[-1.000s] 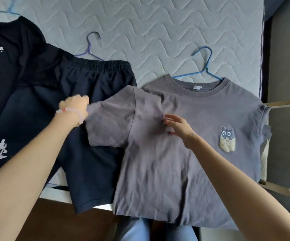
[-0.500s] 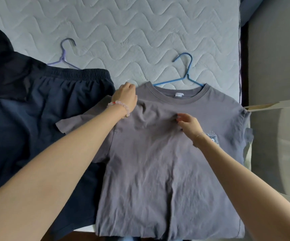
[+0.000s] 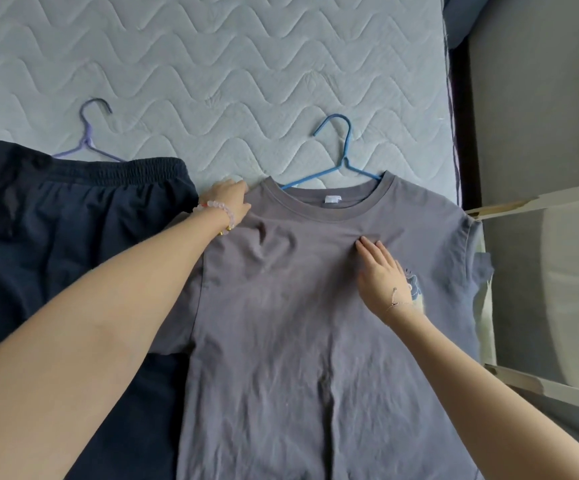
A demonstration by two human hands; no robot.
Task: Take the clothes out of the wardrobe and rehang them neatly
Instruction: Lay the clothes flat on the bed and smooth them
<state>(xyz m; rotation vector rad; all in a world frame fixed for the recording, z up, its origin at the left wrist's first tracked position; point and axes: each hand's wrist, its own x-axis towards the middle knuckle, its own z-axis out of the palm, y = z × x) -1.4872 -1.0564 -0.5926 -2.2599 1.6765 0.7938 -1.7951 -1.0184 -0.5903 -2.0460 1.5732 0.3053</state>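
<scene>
A grey T-shirt (image 3: 281, 323) lies flat on the mattress, front up, with a blue hanger (image 3: 344, 157) inside its neck and the hook pointing away from me. My left hand (image 3: 227, 200) is at the shirt's left shoulder by the collar, and its fingers pinch the fabric edge there. My right hand (image 3: 381, 271) lies flat on the chest with straight fingers, pressing the cloth just below the collar. It partly covers a small printed patch (image 3: 414, 284).
Dark navy shorts (image 3: 73, 237) on a purple hanger (image 3: 89, 143) lie to the left, partly under the shirt's sleeve. The quilted mattress (image 3: 212, 64) stretches beyond. Its right edge meets a dark bed frame (image 3: 463, 133), white boards (image 3: 537, 199) and grey floor.
My left hand went from the sleeve up to the shoulder by the collar. My right hand stayed on the chest and flattened out. The view shifted right and closer to the shirt.
</scene>
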